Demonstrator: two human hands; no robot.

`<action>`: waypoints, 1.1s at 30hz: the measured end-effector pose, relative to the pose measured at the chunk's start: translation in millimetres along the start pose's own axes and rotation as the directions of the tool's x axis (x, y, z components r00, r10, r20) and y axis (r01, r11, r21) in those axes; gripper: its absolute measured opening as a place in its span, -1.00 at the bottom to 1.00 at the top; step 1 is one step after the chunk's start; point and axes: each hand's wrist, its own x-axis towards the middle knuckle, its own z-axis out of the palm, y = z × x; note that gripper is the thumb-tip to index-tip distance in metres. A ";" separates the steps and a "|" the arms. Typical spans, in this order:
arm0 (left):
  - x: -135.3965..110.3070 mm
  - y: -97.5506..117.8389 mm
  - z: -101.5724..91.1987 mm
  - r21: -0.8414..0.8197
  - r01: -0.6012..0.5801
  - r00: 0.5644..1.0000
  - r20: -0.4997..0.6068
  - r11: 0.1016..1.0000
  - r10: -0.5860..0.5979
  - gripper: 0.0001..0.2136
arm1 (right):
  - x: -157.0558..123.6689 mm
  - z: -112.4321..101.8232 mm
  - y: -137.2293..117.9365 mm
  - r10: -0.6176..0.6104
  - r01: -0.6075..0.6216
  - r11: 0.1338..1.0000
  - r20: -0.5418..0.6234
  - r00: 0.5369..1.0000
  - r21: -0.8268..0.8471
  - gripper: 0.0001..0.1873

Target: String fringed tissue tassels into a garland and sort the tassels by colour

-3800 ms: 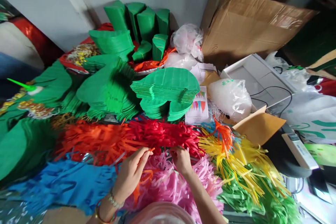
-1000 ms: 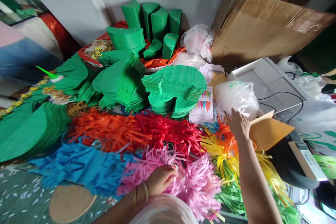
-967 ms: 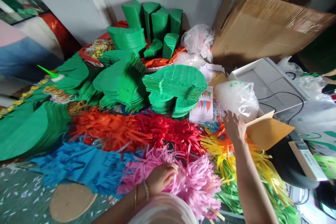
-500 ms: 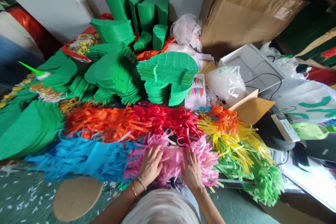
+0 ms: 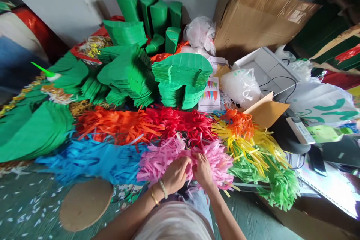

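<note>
Pink fringed tissue paper [image 5: 159,159] lies in front of my body, its cut strips spreading left and right. My left hand [image 5: 176,175] is closed, fingertips pinching the pink paper near its middle. Close beside it, my right hand [image 5: 203,169] is closed too, its bent fingers gripping the same paper. The exact fold between the fingertips is hidden by the hands. Blue fringed paper [image 5: 104,161] adjoins the pink on the left. Behind it are orange fringe [image 5: 112,123] and red fringe [image 5: 180,123]; yellow fringe [image 5: 250,146] and light green fringe [image 5: 281,187] lie to the right.
Stacks of green cut paper [image 5: 181,69] stand behind the fringes. A cardboard box [image 5: 261,18], a white open box [image 5: 264,67] and a plastic bag [image 5: 240,86] sit at the back right. A round brown stool top [image 5: 86,204] is at lower left.
My hands have gone from lying flat and apart on the pink paper to pinching it close together. The flat pink middle is now gathered between them. The view has shifted slightly.
</note>
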 end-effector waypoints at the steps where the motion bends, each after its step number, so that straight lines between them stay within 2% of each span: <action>1: 5.8 0.9 7.2 0.017 0.006 0.999 0.036 1.000 -0.007 -0.53 | 1.4 -1.9 0.7 -0.016 0.016 1.000 0.017 1.000 0.001 -0.47; 5: 14.1 -10.9 18.5 0.068 0.038 0.998 0.056 0.997 -0.042 -0.69 | -1.5 -18.4 6.8 -0.092 0.092 0.996 0.104 0.990 0.005 -0.89; 8: 12.9 -17.8 14.1 0.076 0.025 0.997 0.075 0.997 -0.031 -0.87 | -11.3 -41.8 15.6 -0.127 0.129 0.992 0.140 0.982 -0.003 -0.73; 12: 12.2 -17.5 11.1 0.080 0.028 0.997 0.071 0.996 -0.034 -0.71 | -24.8 -82.6 40.0 -0.145 0.158 0.985 0.181 0.973 -0.064 -0.67; 15: 9.0 -16.8 11.6 0.073 0.021 0.998 0.063 0.997 -0.026 -0.71 | -32.5 -108.8 59.0 -0.065 0.101 0.966 0.156 0.986 -0.239 -0.68; 17: 5.1 -16.8 12.1 0.069 0.008 0.998 0.064 0.998 -0.012 -0.79 | -35.5 -113.6 60.5 0.016 0.013 0.915 0.068 0.998 -0.403 -0.71; 18: 2.9 -16.8 12.4 0.069 0.002 0.998 0.066 0.998 -0.006 -0.84 | -35.9 -109.9 56.4 0.031 -0.020 0.895 0.019 0.999 -0.446 -0.74; 20: -1.1 -16.7 13.4 0.076 -0.005 0.998 0.070 0.997 0.000 -0.93 | -33.9 -89.2 40.2 -0.018 0.011 0.909 -0.013 1.000 -0.417 -0.73; 22: -5.2 -17.4 13.8 0.085 -0.011 0.997 0.074 0.996 0.005 -0.94 | -28.3 -56.1 21.0 -0.184 0.194 0.949 0.062 0.981 -0.250 -0.58; 24: -11.3 -20.5 13.1 0.096 0.001 0.998 0.060 0.995 -0.007 -0.84 | -21.5 -22.2 8.5 -0.246 0.258 0.944 0.084 0.966 -0.205 -0.41; 26: -21.9 -27.6 10.9 0.118 0.038 0.999 0.019 0.992 -0.041 -0.69 | -16.0 2.3 6.6 -0.222 0.224 0.955 0.035 0.974 -0.193 -0.31; 28: -38.0 -39.0 7.2 0.161 0.097 0.995 -0.038 0.982 -0.092 -0.55 | -12.9 14.0 12.0 -0.170 0.165 0.972 -0.017 0.985 -0.165 -0.26; 30: -57.9 -52.0 0.5 0.221 0.169 0.984 -0.090 0.961 -0.153 -0.43 | -11.1 16.7 18.4 -0.130 0.125 0.985 -0.039 0.991 -0.119 -0.23; 33: -83.7 -65.0 -20.7 0.296 0.276 0.958 -0.163 0.915 -0.236 -0.41 | -8.2 16.6 22.1 -0.097 0.094 0.995 -0.070 0.993 -0.046 -0.20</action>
